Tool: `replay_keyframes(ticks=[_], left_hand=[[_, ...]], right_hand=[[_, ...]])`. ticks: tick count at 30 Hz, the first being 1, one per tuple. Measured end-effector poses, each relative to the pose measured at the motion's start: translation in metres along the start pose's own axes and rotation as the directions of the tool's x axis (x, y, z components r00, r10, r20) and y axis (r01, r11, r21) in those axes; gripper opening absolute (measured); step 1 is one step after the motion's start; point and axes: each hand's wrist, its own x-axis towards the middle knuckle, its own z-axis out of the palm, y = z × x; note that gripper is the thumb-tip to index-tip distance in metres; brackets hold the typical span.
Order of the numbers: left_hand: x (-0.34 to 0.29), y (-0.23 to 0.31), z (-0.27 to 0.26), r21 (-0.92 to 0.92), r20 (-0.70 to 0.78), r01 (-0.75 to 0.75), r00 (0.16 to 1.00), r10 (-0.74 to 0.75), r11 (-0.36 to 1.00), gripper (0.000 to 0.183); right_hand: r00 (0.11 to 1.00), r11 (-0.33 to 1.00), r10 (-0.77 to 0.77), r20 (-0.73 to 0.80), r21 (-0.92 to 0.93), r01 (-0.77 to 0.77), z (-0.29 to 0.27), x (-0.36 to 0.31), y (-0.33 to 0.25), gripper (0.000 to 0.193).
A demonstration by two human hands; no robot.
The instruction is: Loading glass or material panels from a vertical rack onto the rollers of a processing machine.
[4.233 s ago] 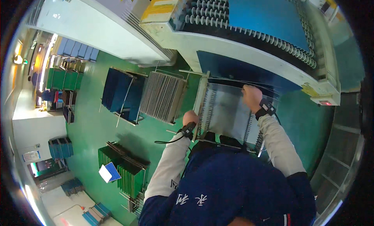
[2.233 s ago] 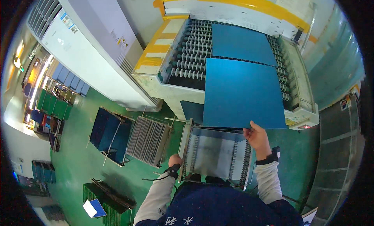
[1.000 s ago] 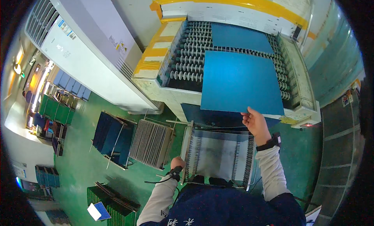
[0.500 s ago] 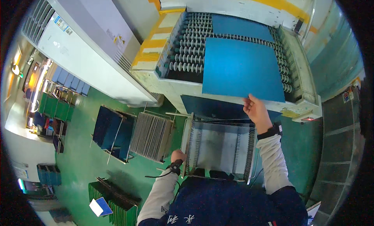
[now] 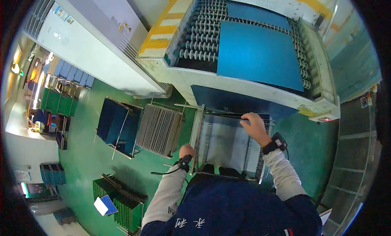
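Observation:
A metal rack [image 5: 197, 134] with toothed sides stands right in front of me, holding thin upright panels. My left hand [image 5: 186, 151] is closed on the rack's left side. Over the rack's far right part is my right hand [image 5: 255, 128], thumb and fingers apart, near the top edge of a grey panel [image 5: 224, 140]; whether it touches that edge I cannot tell. Beyond it, a blue panel [image 5: 260, 54] lies on the roller conveyor [image 5: 199, 54]. A second blue panel [image 5: 258, 14] lies farther back on the rollers.
A dark blue panel [image 5: 240, 103] leans against the conveyor's front. To the left on the green floor stand a rack of dark blue panels [image 5: 116, 126], a rack of grey panels [image 5: 159, 130] and a rack of green panels [image 5: 122, 203]. A tall white cabinet [image 5: 89, 52] stands at far left.
My right hand has left the near edge of the blue panel and come back down over the rack. The blue panel now sits farther onto the rollers. My left hand stays on the rack.

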Motion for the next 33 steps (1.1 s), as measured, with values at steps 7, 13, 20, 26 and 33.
replay_keyframes(ticks=[7,13,20,26,33], left_hand=[[-0.002,-0.002,0.003,-0.033,-0.052,0.014,0.999,-0.015,0.999,0.023],[-0.006,-0.001,0.001,-0.072,-0.097,0.008,0.995,-0.015,0.997,0.02],[-0.008,-0.001,-0.001,-0.102,-0.074,0.015,0.997,-0.023,0.995,0.017],[-0.01,0.004,-0.003,-0.073,-0.075,-0.03,0.997,0.025,0.997,0.02],[-0.01,0.001,-0.005,-0.106,-0.067,-0.029,0.998,0.022,0.994,0.021]], right_hand=[[0.994,0.938,-0.094,0.05,-0.329,0.106,0.009,-0.014,-0.007,0.028],[0.986,0.93,-0.165,-0.032,-0.337,0.145,0.018,-0.018,-0.013,0.025],[0.989,0.949,-0.15,-0.013,-0.282,0.141,0.032,-0.017,-0.007,0.024],[0.999,0.956,-0.028,-0.037,-0.294,0.016,0.04,-0.012,0.01,0.021],[0.99,0.913,-0.14,0.025,-0.385,0.139,0.051,-0.008,0.033,0.009]])
